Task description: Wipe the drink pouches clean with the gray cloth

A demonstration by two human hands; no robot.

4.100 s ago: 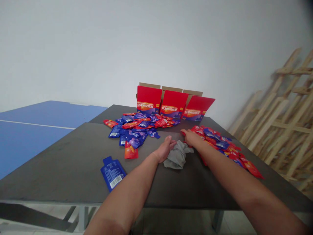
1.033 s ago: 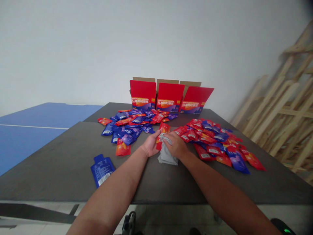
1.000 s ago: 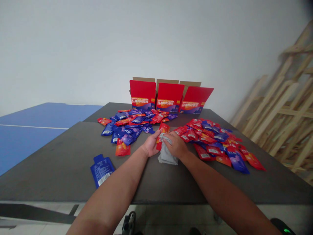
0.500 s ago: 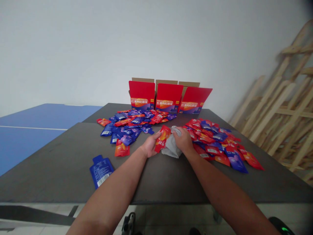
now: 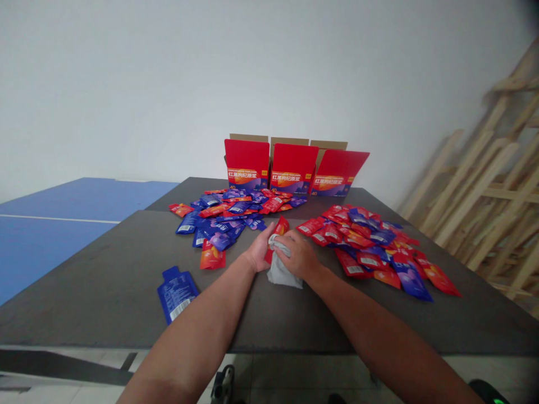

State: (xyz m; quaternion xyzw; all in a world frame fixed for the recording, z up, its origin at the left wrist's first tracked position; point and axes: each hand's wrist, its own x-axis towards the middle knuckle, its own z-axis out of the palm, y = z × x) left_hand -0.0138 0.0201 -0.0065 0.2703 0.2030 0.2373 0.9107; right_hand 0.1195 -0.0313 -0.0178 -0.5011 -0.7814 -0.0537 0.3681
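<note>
My left hand (image 5: pixel 260 251) is closed around the edge of a red pouch (image 5: pixel 281 225) over the middle of the table. A grey cloth (image 5: pixel 283 273) is bunched in my right hand (image 5: pixel 300 255), which presses it against the front of that pouch. Cloth and fingers hide most of the pouch's lower part. To the right lies a heap of red and blue pouches (image 5: pixel 357 241). Another mixed pile of pouches (image 5: pixel 227 219) sits beyond my left hand. One blue pouch (image 5: pixel 177 292) lies apart near my left forearm, which partly covers it.
Three red boxes with raised flaps stand in a row at the back: a left box (image 5: pixel 247 168), a middle box (image 5: pixel 293 169) and a right box (image 5: pixel 337 173). A blue table (image 5: pixel 84 202) adjoins on the left. Wooden frames (image 5: pixel 484 191) lean against the wall at right.
My right hand has moved left with the cloth, from beside the red pouch to across its front. My left hand still grips the pouch in about the same place.
</note>
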